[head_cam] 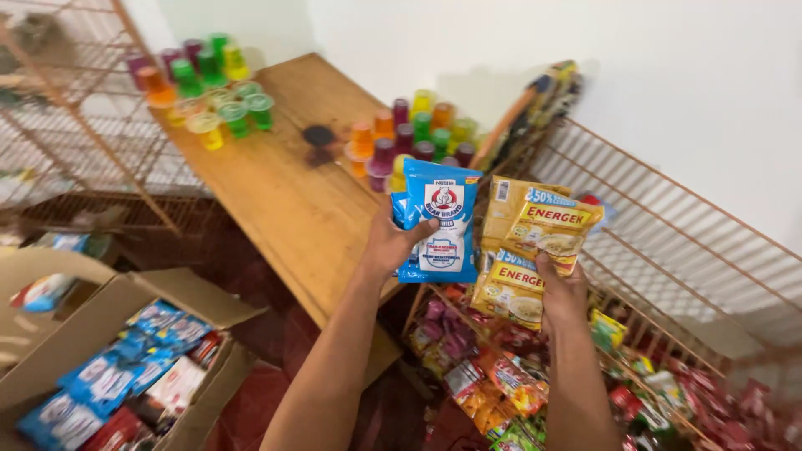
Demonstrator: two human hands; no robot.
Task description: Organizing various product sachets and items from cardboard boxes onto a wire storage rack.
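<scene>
Head view: left hand [391, 244] pinches blue-white sachets [436, 221], right hand [561, 292] grips yellow sachets [530, 242], both fanned face-up at frame centre above the wire rack [668, 250], fronts readable

Packets, hands and a box, counted

Two hands hold one blue-and-white packet [441, 230] and two yellow packets [535, 242]; one cardboard box [100, 334] stands open.

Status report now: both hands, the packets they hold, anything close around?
Left hand grips blue-white sachets. Right hand grips yellow sachets. Both raised over wire rack of snack packets; wooden table behind.
</scene>
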